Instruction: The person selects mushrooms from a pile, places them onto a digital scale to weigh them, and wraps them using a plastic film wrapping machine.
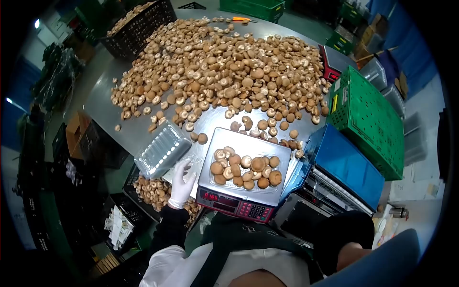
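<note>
My left hand [181, 185], in a white glove, is left of the scale with its fingers stretched out and the thumb apart. Just beyond the fingertips is some crinkled clear plastic [193, 160]; I cannot tell whether they touch. A stack of clear plastic trays [162, 148] lies tilted on the table beside it. On the scale [241, 205], mushrooms [246, 162] sit in what looks like a clear tray, and red digits are lit on its display. A dark sleeve [342, 234] shows at lower right, but my right hand does not show.
A large heap of mushrooms [229, 71] covers the back of the metal table [103, 100]. A green crate [368, 119] and a blue machine [349, 177] flank the right side. A black crate [138, 31] stands back left. Loose mushrooms [153, 193] fill a crate below my left hand.
</note>
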A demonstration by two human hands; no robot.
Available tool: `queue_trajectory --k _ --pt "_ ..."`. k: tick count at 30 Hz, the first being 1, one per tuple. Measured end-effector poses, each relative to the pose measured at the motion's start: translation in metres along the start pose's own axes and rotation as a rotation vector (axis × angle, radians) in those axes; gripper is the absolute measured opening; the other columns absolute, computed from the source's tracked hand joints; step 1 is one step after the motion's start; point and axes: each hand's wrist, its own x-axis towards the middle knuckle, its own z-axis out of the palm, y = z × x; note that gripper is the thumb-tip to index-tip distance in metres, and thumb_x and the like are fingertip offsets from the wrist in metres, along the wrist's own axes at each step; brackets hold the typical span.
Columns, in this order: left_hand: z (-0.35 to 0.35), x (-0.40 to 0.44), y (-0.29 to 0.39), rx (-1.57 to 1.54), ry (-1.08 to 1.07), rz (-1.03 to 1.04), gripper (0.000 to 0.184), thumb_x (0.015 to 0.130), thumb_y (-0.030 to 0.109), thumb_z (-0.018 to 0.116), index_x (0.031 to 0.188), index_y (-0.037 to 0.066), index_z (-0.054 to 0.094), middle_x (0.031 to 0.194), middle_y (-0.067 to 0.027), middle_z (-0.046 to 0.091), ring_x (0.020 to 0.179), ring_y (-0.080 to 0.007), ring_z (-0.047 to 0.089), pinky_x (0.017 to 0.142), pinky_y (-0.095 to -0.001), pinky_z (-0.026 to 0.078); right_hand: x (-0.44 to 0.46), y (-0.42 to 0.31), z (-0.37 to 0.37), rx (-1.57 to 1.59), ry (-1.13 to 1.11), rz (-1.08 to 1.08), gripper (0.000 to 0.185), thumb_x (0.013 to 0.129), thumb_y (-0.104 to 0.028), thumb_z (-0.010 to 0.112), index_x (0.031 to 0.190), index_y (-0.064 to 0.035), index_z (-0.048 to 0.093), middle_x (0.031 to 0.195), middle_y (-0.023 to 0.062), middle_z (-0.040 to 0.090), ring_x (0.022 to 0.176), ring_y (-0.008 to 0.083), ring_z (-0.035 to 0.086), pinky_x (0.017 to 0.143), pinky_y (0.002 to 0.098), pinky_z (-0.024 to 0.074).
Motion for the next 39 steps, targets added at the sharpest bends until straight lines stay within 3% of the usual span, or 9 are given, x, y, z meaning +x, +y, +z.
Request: queue_trajectory --k 8,17,22,24,27,29,31,33,39 --pt "0.013 0.024 0.015 0.112 -0.091 0.136 0.045 0.079 0.006 0.063 0.122 0.001 0.053 0.118 -0.0167 0.052 0.113 -0.0320 0.051 0.096 -0.0357 0.042 -0.005 -0.014 0.004 -0.114 0.001 -0.075 0.012 0.079 -0.003 0.061 0.089 -0.0043 0.056 0.079 0.0088 0.056 0.067 0.0272 0.053 0.063 0.0390 0.0447" --pt "0.073 0.048 0.053 0.604 -0.403 0.518 0.070 0.082 0.044 0.060 0.138 0.006 0.041 0.140 -0.0189 0.040 0.131 -0.0410 0.033 0.106 -0.0493 0.029 -0.024 -0.031 -0.013 -0.367 0.090 -0.297 0.010 0.076 0.000 0.062 0.084 -0.0042 0.057 0.075 0.0082 0.056 0.062 0.0264 0.053 0.060 0.0392 0.0447" --pt "0.086 0.032 0.024 0.257 -0.229 0.516 0.042 0.075 0.022 0.073 0.110 0.003 0.060 0.114 -0.0150 0.056 0.119 -0.0380 0.048 0.102 -0.0464 0.037 -0.051 -0.038 -0.046 -0.673 0.268 -0.491 0.010 0.074 0.001 0.062 0.082 -0.0041 0.057 0.073 0.0079 0.057 0.059 0.0259 0.053 0.058 0.0394 0.0447" --pt "0.087 0.026 0.025 0.270 -0.169 0.531 0.039 0.075 0.018 0.073 0.108 0.002 0.061 0.108 -0.0137 0.059 0.115 -0.0367 0.052 0.099 -0.0452 0.041 -0.064 -0.022 -0.054 -0.767 0.300 -0.379 0.010 0.074 0.002 0.063 0.080 -0.0040 0.057 0.072 0.0078 0.057 0.057 0.0257 0.053 0.057 0.0394 0.0447" --pt "0.082 0.033 0.041 0.217 -0.135 0.377 0.042 0.076 0.018 0.072 0.111 0.000 0.059 0.111 -0.0173 0.057 0.114 -0.0376 0.051 0.098 -0.0426 0.042 -0.079 0.028 -0.053 -0.830 0.215 0.231 0.010 0.077 0.000 0.058 0.086 -0.0032 0.061 0.081 0.0084 0.059 0.075 0.0245 0.057 0.067 0.0355 0.0465" --pt "0.079 0.041 0.041 0.148 -0.179 0.338 0.039 0.079 0.018 0.070 0.112 0.001 0.060 0.112 -0.0187 0.058 0.111 -0.0366 0.053 0.095 -0.0389 0.044 -0.099 0.050 -0.056 -0.860 0.051 0.460 0.019 0.071 0.005 0.064 0.088 -0.0032 0.063 0.082 0.0095 0.062 0.072 0.0267 0.059 0.067 0.0366 0.0467" --pt "0.073 0.068 0.048 -0.021 -0.160 0.197 0.033 0.078 0.018 0.067 0.108 0.003 0.062 0.101 -0.0141 0.062 0.092 -0.0294 0.060 0.082 -0.0368 0.049 -0.122 0.064 -0.051 -0.793 -0.004 0.648 0.016 0.074 0.000 0.066 0.089 -0.0026 0.063 0.085 0.0108 0.063 0.078 0.0280 0.060 0.071 0.0354 0.0466" --pt "0.069 0.106 0.058 0.139 -0.081 0.339 0.022 0.079 0.013 0.062 0.100 0.006 0.064 0.091 -0.0110 0.063 0.080 -0.0289 0.060 0.072 -0.0374 0.048 -0.137 0.066 -0.048 -0.749 0.011 0.736 0.015 0.078 -0.004 0.066 0.093 -0.0035 0.063 0.089 0.0104 0.064 0.082 0.0285 0.060 0.073 0.0356 0.0472" --pt "0.153 0.208 0.019 0.468 -0.588 0.372 0.030 0.082 0.022 0.057 0.110 0.012 0.062 0.099 -0.0173 0.061 0.090 -0.0351 0.061 0.078 -0.0432 0.049 -0.149 0.072 -0.045 -0.671 -0.076 0.838 0.012 0.082 -0.007 0.064 0.094 -0.0038 0.062 0.088 0.0115 0.062 0.082 0.0286 0.060 0.072 0.0362 0.0469"
